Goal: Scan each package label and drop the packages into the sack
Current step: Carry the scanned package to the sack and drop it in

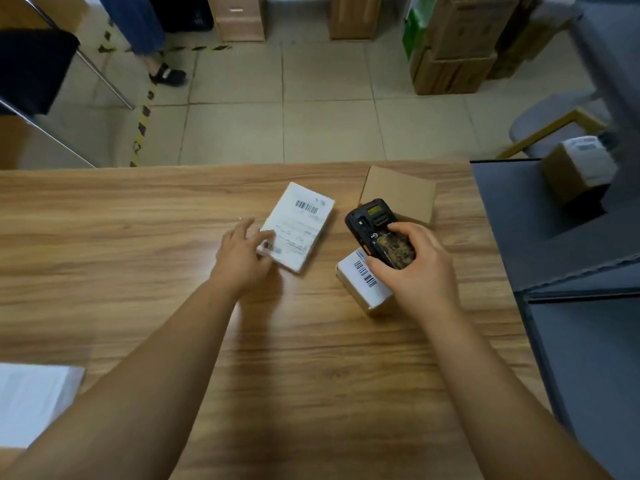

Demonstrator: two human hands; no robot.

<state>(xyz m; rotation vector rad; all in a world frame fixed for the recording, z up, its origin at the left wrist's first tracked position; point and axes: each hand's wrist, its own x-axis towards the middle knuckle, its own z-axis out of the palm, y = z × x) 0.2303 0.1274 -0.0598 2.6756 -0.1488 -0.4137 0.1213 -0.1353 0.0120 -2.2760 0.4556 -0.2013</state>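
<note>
My left hand (242, 252) is at the near-left corner of the flat white package (297, 227), fingers spread and relaxed, fingertips on its edge, nothing gripped yet. My right hand (420, 268) is wrapped round the black handheld scanner (377, 230), holding it above the small labelled box (363, 284). Step, as I read it: get the flat package in hand for scanning. To do it well I'd pin or lift it by the corner without covering either barcode, keep the label face up and flat, then swing the scanner head over the top barcode, steady and not tilted. The flat package lies mid-table on the wooden table (138, 237), slanted, thin, its white label covering nearly the whole top, one barcode near the far end, a smaller one by my fingers, print blurred. The small box sits just right of it, partly under my right hand, white label with barcode facing up. A plain brown box (401, 190) sits behind the scanner. I can't see the sack for sure; a white sheet-like thing (34, 400) shows at the near-left edge.
</note>
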